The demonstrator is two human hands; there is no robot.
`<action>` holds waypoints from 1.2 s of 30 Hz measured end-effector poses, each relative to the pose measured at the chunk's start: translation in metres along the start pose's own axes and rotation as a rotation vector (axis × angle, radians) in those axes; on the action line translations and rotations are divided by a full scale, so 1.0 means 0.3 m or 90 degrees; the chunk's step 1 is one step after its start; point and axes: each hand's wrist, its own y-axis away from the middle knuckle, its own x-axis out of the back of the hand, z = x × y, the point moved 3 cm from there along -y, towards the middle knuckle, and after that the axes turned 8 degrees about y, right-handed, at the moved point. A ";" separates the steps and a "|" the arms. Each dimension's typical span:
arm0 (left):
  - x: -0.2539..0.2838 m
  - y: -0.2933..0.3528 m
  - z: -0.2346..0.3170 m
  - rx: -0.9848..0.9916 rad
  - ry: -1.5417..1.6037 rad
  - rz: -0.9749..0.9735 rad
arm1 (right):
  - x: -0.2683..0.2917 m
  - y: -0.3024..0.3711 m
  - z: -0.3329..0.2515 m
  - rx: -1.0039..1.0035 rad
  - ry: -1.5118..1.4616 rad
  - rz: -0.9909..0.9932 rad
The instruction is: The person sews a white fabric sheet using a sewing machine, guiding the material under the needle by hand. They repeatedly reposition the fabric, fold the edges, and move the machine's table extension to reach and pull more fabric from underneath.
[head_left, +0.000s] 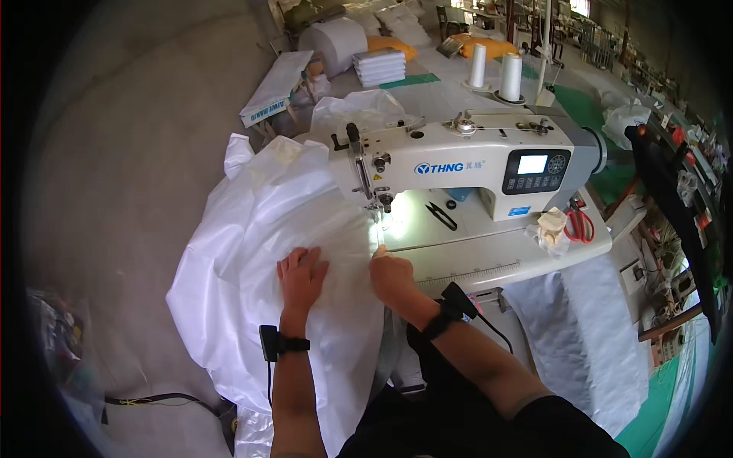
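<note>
glossy white plastic-like sheet (229, 259) heaped left of the white-and-grey sewing machine (450, 156), near edge by the lit needle area (376, 221). left hand (301, 276) spread flat on it, probably to smooth it. right hand (392, 278) curled at that edge, likely for guiding; can't tell if gripping.

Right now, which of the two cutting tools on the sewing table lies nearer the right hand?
The black snips, under the sewing machine's arm. The red scissors lie farther from the right hand, near the table's right end.
</note>
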 end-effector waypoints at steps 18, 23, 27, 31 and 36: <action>-0.085 -0.239 -0.087 0.003 -0.033 0.022 | -0.059 -0.190 0.057 0.031 -0.013 0.073; -0.077 -0.221 -0.085 0.021 -0.054 -0.030 | -0.043 -0.107 0.062 0.005 -0.049 0.129; -0.044 -0.095 0.020 -0.005 -0.103 0.063 | -0.015 -0.040 0.075 0.011 -0.087 0.191; 0.043 0.260 0.211 -0.132 0.189 0.084 | 0.086 0.167 0.090 0.042 -0.260 0.239; -0.046 0.742 0.364 0.056 0.497 -0.414 | -0.052 0.377 0.079 -0.001 -0.453 -0.292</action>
